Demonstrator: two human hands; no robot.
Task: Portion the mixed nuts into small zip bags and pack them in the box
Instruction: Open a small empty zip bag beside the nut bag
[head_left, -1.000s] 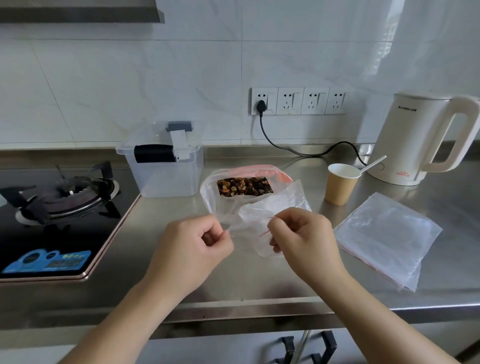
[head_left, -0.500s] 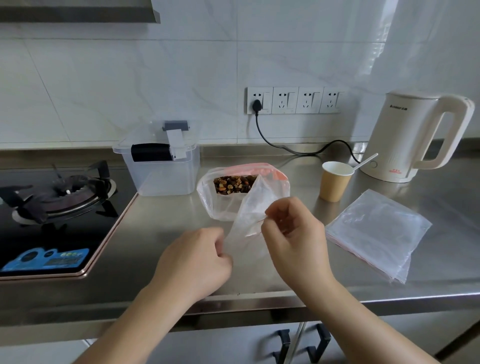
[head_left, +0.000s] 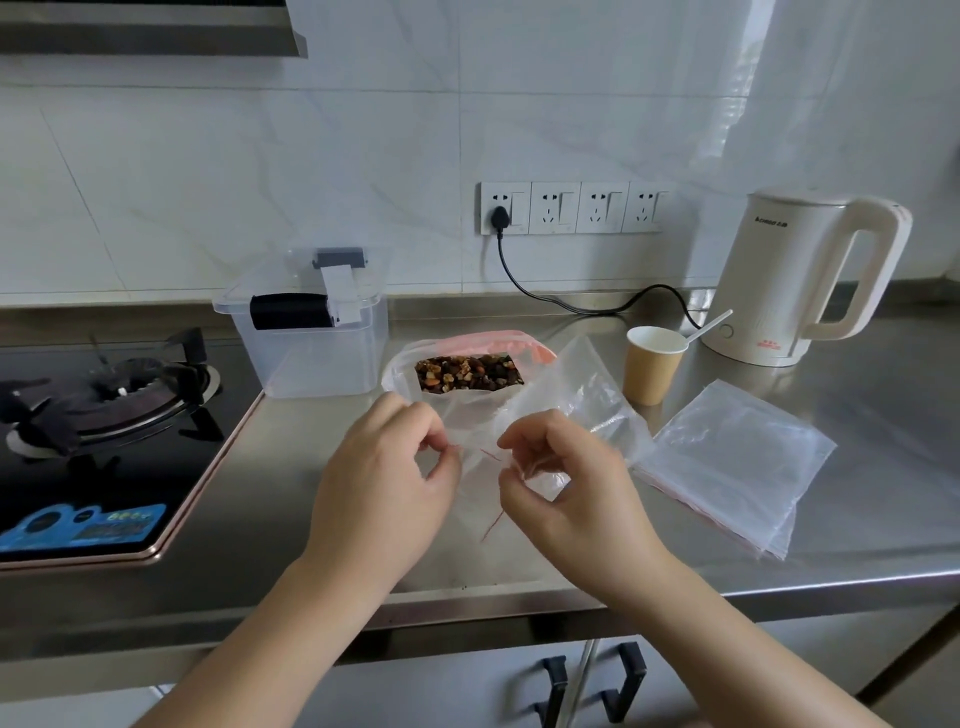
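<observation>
Pinching small zip bag (head_left: 566, 410) mouth with left hand (head_left: 387, 478) and right hand (head_left: 563, 486) fingers, above worktop (head_left: 291, 509), near side of mixed nuts (head_left: 467, 371)

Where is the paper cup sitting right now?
In the head view, the paper cup stands on the counter's right side, just left of the kettle and right of the nut bag.

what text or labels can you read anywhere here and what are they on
Kettle, upper body: a small dark brand mark, too blurred to read for certain.
Kettle, near its base: small red print, too small to read.
Stove, blue sticker at the front: print and digits, too blurred to read.
Wall sockets, box, paper cup: no text visible.
</observation>
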